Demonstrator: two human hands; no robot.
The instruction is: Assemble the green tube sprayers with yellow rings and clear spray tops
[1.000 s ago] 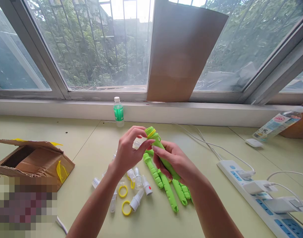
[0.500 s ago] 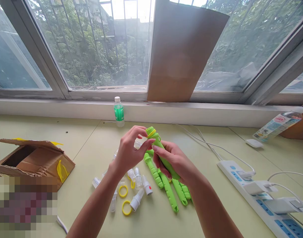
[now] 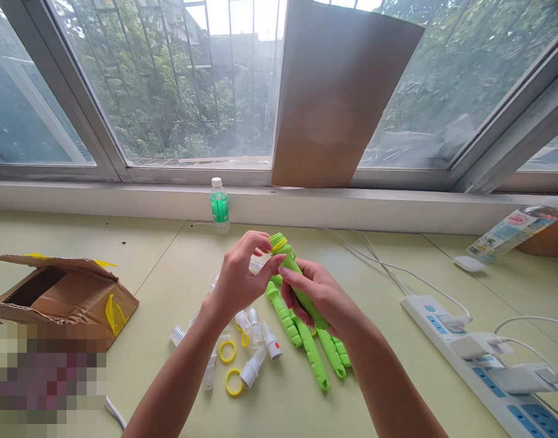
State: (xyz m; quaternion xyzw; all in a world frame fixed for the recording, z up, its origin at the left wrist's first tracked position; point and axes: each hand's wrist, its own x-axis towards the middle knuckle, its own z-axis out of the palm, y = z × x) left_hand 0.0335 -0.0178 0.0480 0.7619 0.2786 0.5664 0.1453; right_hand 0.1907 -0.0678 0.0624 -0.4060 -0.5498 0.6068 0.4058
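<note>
My right hand [image 3: 322,295] is wrapped around a green plastic flashlight-like handle [image 3: 292,260], held tilted with its threaded end up and to the left. Around its neck, just below the threads, sits a yellow ring [image 3: 279,245]. The fingertips of my left hand [image 3: 247,267] pinch at this ring, the thumb lower on the neck. Beneath my hands lie several more green handles [image 3: 312,353] with ribbed grips. To their left are clear plastic tubes with white ends [image 3: 253,368] and loose yellow rings [image 3: 234,382]. My left hand and forearm hide part of this pile.
An open cardboard box [image 3: 73,292] stands at the left. A small bottle with a green label [image 3: 219,208] is by the window ledge. On the right are a white power strip [image 3: 484,365] with plugs and cables, a white adapter [image 3: 469,264] and a larger leaning bottle [image 3: 511,231].
Almost nothing differs. Both hands keep the same hold on the green handle, and the view has shifted very slightly.
</note>
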